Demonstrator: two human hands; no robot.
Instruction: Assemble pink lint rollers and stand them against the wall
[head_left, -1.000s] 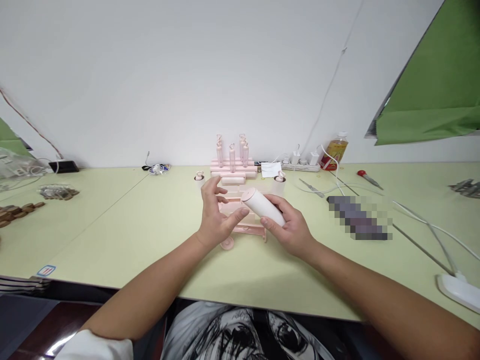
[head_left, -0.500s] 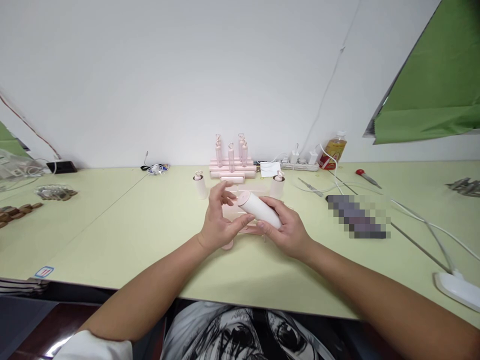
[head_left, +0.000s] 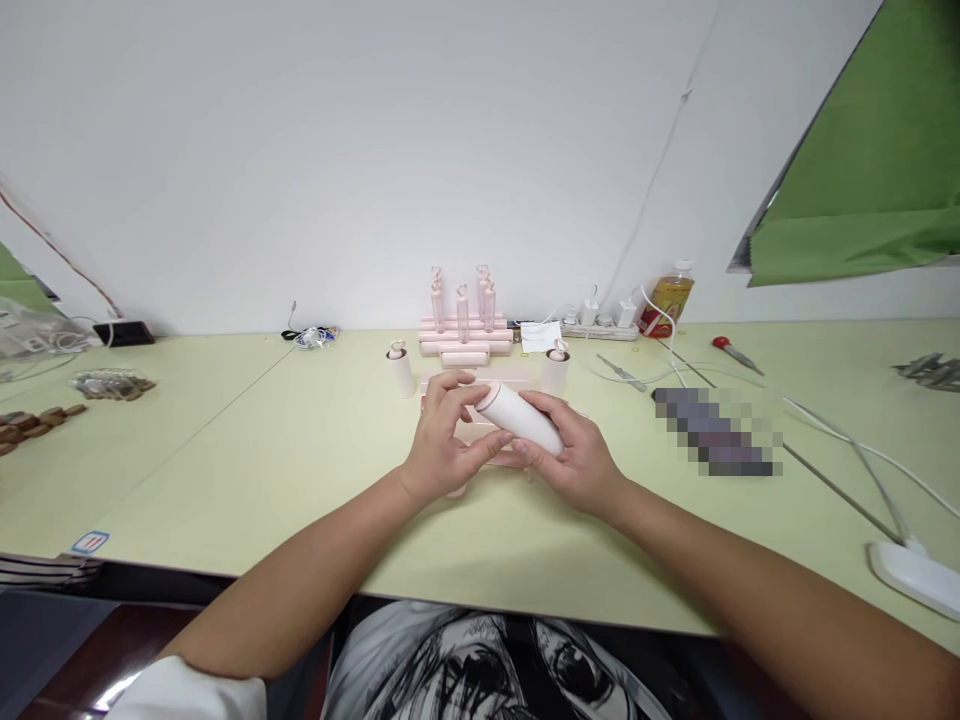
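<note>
A white cylinder (head_left: 526, 420) with a pinkish end is held tilted above the table, that end up and to the left. My right hand (head_left: 579, 455) is wrapped round its lower part, thumb underneath. My left hand (head_left: 441, 436) has its fingertips on the pinkish end and its thumb against the side near my right thumb. Beneath my hands lie pale pink parts (head_left: 510, 459), mostly covered. Two upright white tubes, one on the left (head_left: 402, 376) and one on the right (head_left: 554, 376), each have a pink looped piece in the top.
Behind stand several clear pink tubes (head_left: 463, 318) with loops, on stacked pink cylinders (head_left: 465, 350). A power strip (head_left: 600, 333), drink bottle (head_left: 666, 300), tweezers-like tool (head_left: 621, 373) and red-handled screwdriver (head_left: 737, 355) are to the right, with cables and a white adapter (head_left: 919, 578).
My left fingers have come down from a raised, spread pose onto the pinkish end of the cylinder. My right hand keeps its hold, and the cylinder stays in nearly the same place.
</note>
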